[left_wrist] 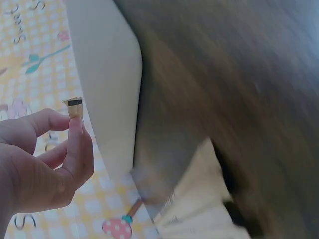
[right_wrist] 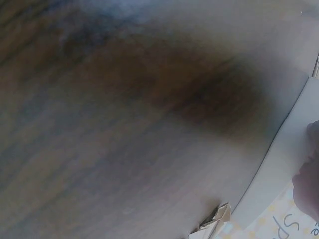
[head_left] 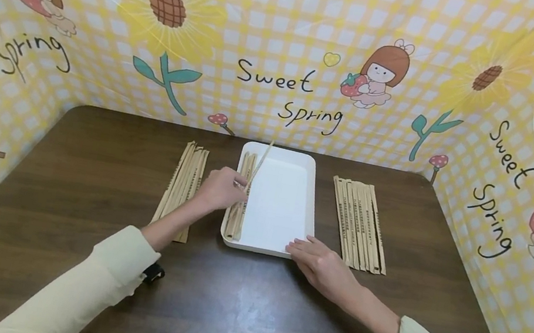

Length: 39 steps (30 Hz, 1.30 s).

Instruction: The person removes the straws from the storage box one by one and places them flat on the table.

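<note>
A long, thin paper-wrapped stick (head_left: pixel 264 157) is pinched between the thumb and fingers of my left hand (head_left: pixel 222 188). It tilts over the left side of a white tray (head_left: pixel 281 205); in the left wrist view the dark-marked end of the stick (left_wrist: pixel 75 105) pokes out above the fingertips. Below that hand, several similar wrapped sticks (head_left: pixel 234 226) lie lengthwise along the tray's left wall. My right hand (head_left: pixel 326 267) rests with extended fingers at the tray's near right corner. At the right wrist view's edge, only part of that hand (right_wrist: pixel 306 184) shows beside the tray wall.
To the left of the tray lies a bundle of wrapped sticks (head_left: pixel 184 181), partly behind the left forearm. Another bundle (head_left: pixel 358 224) lies to the right. All stand on a dark wooden table (head_left: pixel 241 311), with a yellow checked cloth (head_left: pixel 291 28) behind and along both sides.
</note>
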{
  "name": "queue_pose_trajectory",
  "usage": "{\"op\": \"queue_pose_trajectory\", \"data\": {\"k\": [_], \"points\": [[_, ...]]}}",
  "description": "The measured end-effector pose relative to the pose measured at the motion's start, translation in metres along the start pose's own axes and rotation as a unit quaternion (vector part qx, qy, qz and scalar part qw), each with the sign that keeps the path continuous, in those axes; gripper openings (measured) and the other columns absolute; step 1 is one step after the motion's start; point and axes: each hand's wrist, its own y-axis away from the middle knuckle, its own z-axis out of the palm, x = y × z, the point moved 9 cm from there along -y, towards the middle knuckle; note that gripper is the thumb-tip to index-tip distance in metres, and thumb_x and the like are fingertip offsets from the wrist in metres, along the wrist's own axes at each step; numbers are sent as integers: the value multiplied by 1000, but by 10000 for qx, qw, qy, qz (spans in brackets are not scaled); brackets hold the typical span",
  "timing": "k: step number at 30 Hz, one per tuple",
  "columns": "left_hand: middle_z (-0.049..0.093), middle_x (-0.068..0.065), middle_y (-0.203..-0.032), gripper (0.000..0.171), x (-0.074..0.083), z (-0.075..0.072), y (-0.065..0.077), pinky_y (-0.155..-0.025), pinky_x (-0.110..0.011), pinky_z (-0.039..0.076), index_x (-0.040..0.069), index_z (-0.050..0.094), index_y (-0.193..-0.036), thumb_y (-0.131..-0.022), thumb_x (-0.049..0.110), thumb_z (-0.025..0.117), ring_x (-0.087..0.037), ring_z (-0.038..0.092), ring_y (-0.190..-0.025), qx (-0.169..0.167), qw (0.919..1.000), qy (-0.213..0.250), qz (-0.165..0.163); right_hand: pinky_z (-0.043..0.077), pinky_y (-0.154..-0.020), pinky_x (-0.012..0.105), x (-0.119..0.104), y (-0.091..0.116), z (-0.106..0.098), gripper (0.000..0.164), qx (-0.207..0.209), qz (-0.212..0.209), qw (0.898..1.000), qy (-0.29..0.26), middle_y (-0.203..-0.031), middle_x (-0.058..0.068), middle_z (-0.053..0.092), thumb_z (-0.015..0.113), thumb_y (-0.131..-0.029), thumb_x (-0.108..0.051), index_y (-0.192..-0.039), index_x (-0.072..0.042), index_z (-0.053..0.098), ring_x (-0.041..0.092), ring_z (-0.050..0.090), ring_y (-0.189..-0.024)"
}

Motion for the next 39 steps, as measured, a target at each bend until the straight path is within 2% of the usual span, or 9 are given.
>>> {"op": "queue_pose_trajectory", "data": {"k": [4,7,15,20,28,32,39], "points": [[72,-18,-105,37,-12,-18,2,-73,-38,55,-6,69,-120,-87,9,65,-27,67,-89,123,9998,-98,109,46,-103,47,0,0,0,34,-54,18,10000,12,-113,13,72,77,-81,4,-115,1,72,27,66,-111],[71,-21,-104,38,-24,-31,5,-82,-44,55,-9,67,-120,-87,8,65,-32,67,-94,177,9997,-126,150,46,-103,47,-1,-1,0,35,-74,15,10000,33,-114,13,72,77,-81,3,-115,1,72,26,66,-111],[71,-21,-107,39,-62,-52,16,-74,-43,55,-5,68,-122,-87,13,65,-33,68,-94,349,9985,-386,-174,46,-103,48,-1,0,0,36,-100,17,9999,19,-114,12,72,77,-80,4,-116,2,72,26,66,-111],[72,-20,-105,43,-80,-61,24,-76,-46,55,-4,66,-125,-87,13,63,-34,69,-96,313,9979,-460,-332,45,-104,47,0,0,1,35,-113,61,9999,-11,-114,12,72,77,-81,4,-116,2,72,26,66,-111],[69,-23,-114,45,-102,-75,34,-76,-49,54,-7,62,-129,-90,15,61,-38,65,-101,294,9964,-575,-554,46,-103,47,0,-1,1,35,-105,61,9999,4,-113,12,72,78,-81,4,-115,2,72,25,67,-110],[68,-24,-113,43,-112,-82,37,-78,-52,54,-8,62,-127,-92,17,62,-41,64,-101,285,9953,-651,-661,46,-103,47,0,0,1,35,-91,55,9999,15,-112,12,72,78,-80,4,-115,2,72,25,67,-110],[66,-27,-116,44,-125,-84,42,-76,-50,54,-9,61,-128,-94,19,63,-37,66,-96,169,9941,-640,-855,46,-103,46,1,0,1,35,-95,65,9999,53,-113,11,72,78,-81,3,-115,1,72,25,66,-110]]}}
